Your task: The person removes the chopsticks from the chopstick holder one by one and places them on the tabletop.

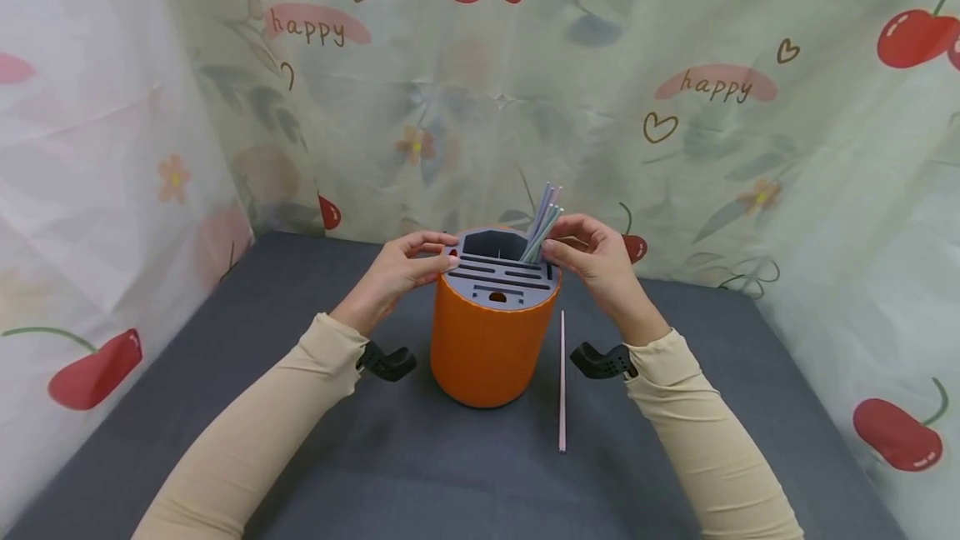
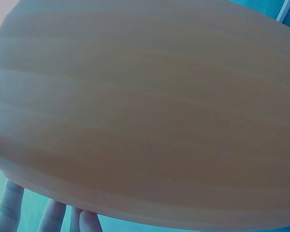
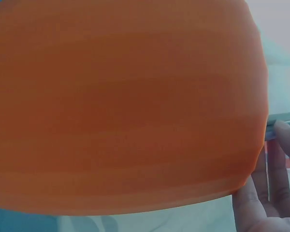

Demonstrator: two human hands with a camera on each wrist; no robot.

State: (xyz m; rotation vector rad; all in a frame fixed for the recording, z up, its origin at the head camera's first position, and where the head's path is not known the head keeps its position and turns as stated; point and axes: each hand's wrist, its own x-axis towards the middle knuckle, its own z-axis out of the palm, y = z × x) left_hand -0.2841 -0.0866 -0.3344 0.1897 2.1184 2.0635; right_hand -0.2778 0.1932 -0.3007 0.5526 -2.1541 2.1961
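An orange cylindrical utensil holder (image 1: 487, 357) with a grey slotted top (image 1: 487, 277) stands upright on the dark cloth. My left hand (image 1: 405, 269) grips its rim on the left, thumb on the slotted top. Several pastel chopsticks (image 1: 541, 232) lean to the right out of the large rear opening. At the right rim my right hand (image 1: 596, 261) pinches the chopsticks between thumb and fingers. The right wrist view shows the thumb (image 3: 286, 137) against them, beside the orange wall (image 3: 125, 106). In the left wrist view the holder's wall (image 2: 145, 116) hides most of the left hand.
One pink chopstick (image 1: 562, 390) lies on the dark tablecloth (image 1: 450, 473), right of the holder. Behind and at both sides hangs a pale curtain (image 1: 480, 98) printed with cherries. Black wrist cameras (image 1: 386, 362) sit under both wrists.
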